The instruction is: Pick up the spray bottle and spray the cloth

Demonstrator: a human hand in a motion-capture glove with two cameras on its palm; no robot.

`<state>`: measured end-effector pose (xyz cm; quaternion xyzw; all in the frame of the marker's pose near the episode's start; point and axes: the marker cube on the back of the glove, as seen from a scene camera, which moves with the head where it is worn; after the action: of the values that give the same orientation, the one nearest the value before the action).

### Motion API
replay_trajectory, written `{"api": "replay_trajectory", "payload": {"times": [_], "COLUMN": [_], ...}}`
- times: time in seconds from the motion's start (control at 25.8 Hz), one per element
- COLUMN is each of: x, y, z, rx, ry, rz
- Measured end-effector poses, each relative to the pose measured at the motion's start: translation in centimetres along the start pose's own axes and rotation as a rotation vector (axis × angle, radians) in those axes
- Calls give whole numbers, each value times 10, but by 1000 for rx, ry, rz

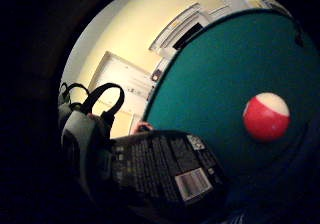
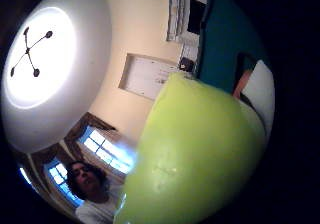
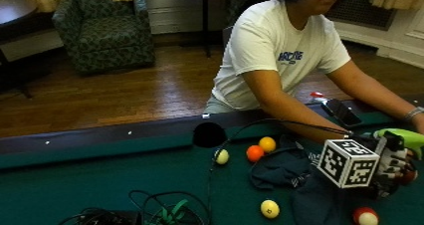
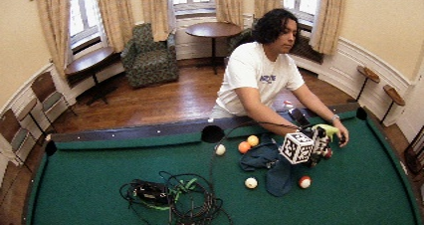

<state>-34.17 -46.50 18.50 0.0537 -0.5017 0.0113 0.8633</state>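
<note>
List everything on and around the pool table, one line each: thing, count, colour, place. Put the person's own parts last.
Spray bottle: one, lime green head, dark labelled body, held above the table's right side.
Cloth: one, dark blue, crumpled on the felt beside the gloved hand.
Billiard balls: five; orange and yellow touching near the cloth, pale yellow below the side pocket, pale yellow lower down, red-and-white near the front edge.
Phone: one, black, on the far rail.
Cables: one tangle, black with green, front left of the felt.
Pool table: one, green felt.
Armchair: one, dark patterned, by the windows.
Right hand: black glove, holds the spray bottle.
</note>
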Motion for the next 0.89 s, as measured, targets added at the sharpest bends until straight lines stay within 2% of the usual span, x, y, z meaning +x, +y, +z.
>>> {"api": "replay_trajectory", "payload": {"times": [0.54, 0.89], "x": [23, 25], "y": [-22, -22], "z": [31, 33], "rx": [11, -100], "ry": [38, 12], "rz": [8, 31]}}
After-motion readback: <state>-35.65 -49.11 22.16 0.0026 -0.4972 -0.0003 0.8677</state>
